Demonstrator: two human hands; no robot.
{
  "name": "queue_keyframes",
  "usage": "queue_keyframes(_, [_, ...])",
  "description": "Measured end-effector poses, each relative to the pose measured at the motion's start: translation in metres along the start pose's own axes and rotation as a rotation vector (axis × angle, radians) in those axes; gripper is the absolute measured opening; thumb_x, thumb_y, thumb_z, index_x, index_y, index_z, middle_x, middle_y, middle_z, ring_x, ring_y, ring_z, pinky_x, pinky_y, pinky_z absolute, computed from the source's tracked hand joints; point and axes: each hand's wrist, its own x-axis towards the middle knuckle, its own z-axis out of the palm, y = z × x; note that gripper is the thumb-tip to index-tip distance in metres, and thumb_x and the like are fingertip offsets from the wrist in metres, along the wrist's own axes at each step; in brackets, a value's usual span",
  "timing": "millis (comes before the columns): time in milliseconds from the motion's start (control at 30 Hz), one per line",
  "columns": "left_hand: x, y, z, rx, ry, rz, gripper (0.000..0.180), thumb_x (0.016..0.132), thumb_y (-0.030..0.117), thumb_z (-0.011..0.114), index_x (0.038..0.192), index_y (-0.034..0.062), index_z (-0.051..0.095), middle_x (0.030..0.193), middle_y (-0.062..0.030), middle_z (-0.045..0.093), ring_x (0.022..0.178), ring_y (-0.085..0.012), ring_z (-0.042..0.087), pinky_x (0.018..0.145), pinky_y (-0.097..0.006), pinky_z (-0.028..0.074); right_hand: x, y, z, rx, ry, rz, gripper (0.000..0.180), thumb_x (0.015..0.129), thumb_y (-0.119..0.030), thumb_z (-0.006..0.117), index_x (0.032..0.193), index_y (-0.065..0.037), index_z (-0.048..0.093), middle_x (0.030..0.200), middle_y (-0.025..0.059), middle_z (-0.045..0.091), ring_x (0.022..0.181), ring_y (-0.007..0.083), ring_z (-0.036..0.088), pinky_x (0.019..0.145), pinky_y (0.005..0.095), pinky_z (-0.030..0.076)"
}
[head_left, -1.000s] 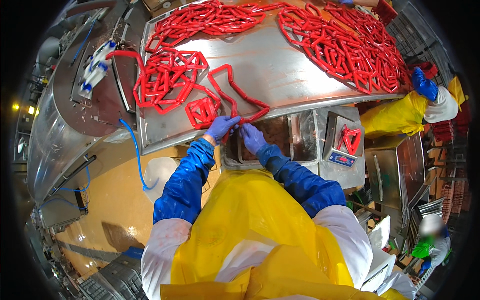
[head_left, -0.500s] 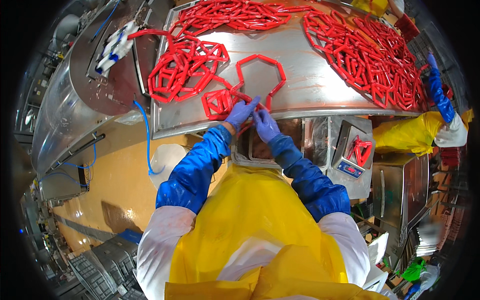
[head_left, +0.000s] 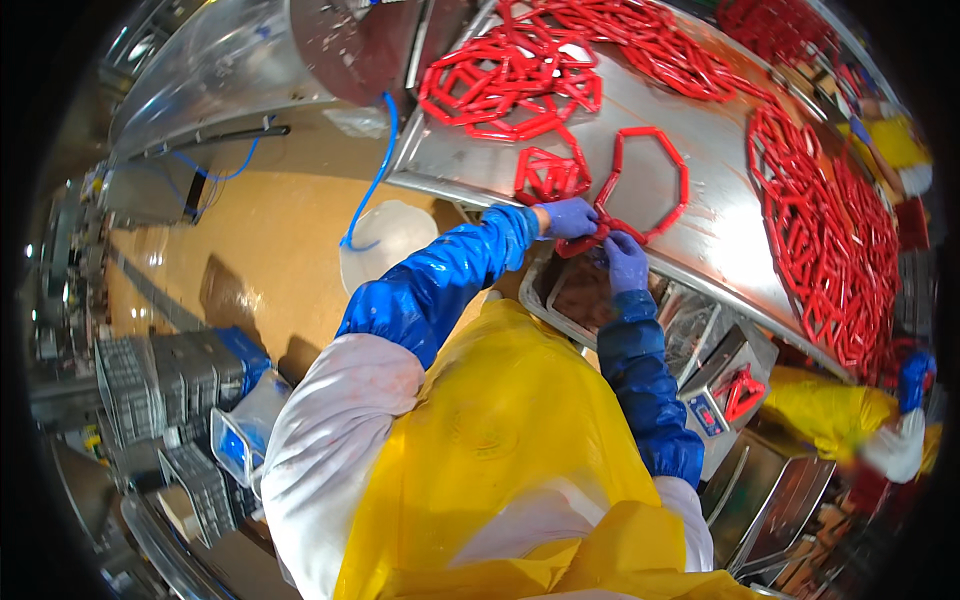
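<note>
At the near edge of the steel table (head_left: 716, 255), a string of red sausage links (head_left: 608, 222) runs between my hands. My left hand (head_left: 569, 217), in a purple glove, is closed on the links from the left. Fingers of my right hand (head_left: 628, 262), gloved the same way, pinch the string just below, partly hidden by the links. Beyond them the string forms an open ring (head_left: 684, 185) on the table. Left of the ring, a small bundle of links (head_left: 552, 174) lies beside my left hand, joined to a larger pile (head_left: 510, 85).
A big heap of red links (head_left: 825, 225) covers the table's right side. Below the table edge sit a grey tub (head_left: 545, 290) and a scale (head_left: 708, 415) with red links on it. A blue hose (head_left: 384, 165) hangs at left. A co-worker in yellow (head_left: 830, 410) stands at right.
The whole view has turned, so the table appears shifted right and tilted. Both hands stay on the string of links, now slightly farther apart.
</note>
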Motion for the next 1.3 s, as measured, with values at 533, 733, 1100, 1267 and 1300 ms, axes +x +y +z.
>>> queue_keyframes(533, [-0.042, 0.037, 0.024, -0.087, 0.205, 0.166, 0.022, 0.086, 0.007, 0.071, 0.105, 0.0023, 0.062, 0.098, -0.0035, 0.067, 0.092, -0.0106, 0.06, 0.086, -0.031, 0.052, -0.012, -0.019, -0.035, -0.591, -0.063, -0.062, 0.023, 0.1, -0.024, 0.061, 0.105, -0.002, 0.068, 0.082, 0.0027, 0.063, 0.071, 0.0095, 0.057, 0.065, 0.0263, 0.05])
queue_keyframes(733, [-0.023, 0.065, 0.019, -0.229, 0.39, 0.303, 0.022, 0.085, 0.011, 0.067, 0.104, 0.0053, 0.06, 0.095, -0.0163, 0.066, 0.089, -0.0355, 0.066, 0.082, -0.038, 0.054, -0.018, -0.068, -0.032, 0.294, 0.014, 0.205, 0.035, 0.096, -0.036, 0.065, 0.111, -0.005, 0.065, 0.096, 0.008, 0.068, 0.08, 0.0173, 0.064, 0.07, 0.0298, 0.054])
queue_keyframes(1100, [-0.103, 0.015, 0.008, 0.119, 0.548, 0.186, 0.048, 0.085, 0.02, 0.071, 0.129, 0.005, 0.057, 0.136, -0.0192, 0.054, 0.129, -0.0362, 0.05, 0.108, -0.042, 0.041, 0.108, -0.057, -0.189, -0.55, 0.447, 0.055, 0.045, 0.082, -0.026, 0.081, 0.113, 0.001, 0.061, 0.089, 0.0137, 0.068, 0.072, 0.0202, 0.069, 0.058, 0.0324, 0.058])
queue_keyframes(1267, [-0.216, -0.095, -0.001, -0.062, 0.826, -0.171, 0.039, 0.092, 0.011, 0.063, 0.13, 0.0046, 0.056, 0.132, -0.0141, 0.056, 0.122, -0.0275, 0.053, 0.104, -0.038, 0.044, 0.152, 0.001, -0.147, -1.295, 0.672, -0.238, 0.061, 0.078, -0.045, 0.076, 0.12, -0.003, 0.06, 0.104, 0.0233, 0.065, 0.096, 0.0433, 0.064, 0.086, 0.0525, 0.051])
queue_keyframes(1300, [-0.248, -0.129, 0.006, -0.141, 0.936, -0.26, 0.039, 0.092, 0.007, 0.062, 0.131, 0.0022, 0.053, 0.132, -0.0129, 0.054, 0.119, -0.0243, 0.054, 0.102, -0.037, 0.045, 0.151, -0.019, -0.098, -1.206, 0.531, -0.153, 0.067, 0.083, -0.043, 0.071, 0.132, 0.001, 0.053, 0.121, 0.0279, 0.061, 0.114, 0.0447, 0.058, 0.094, 0.0506, 0.048])
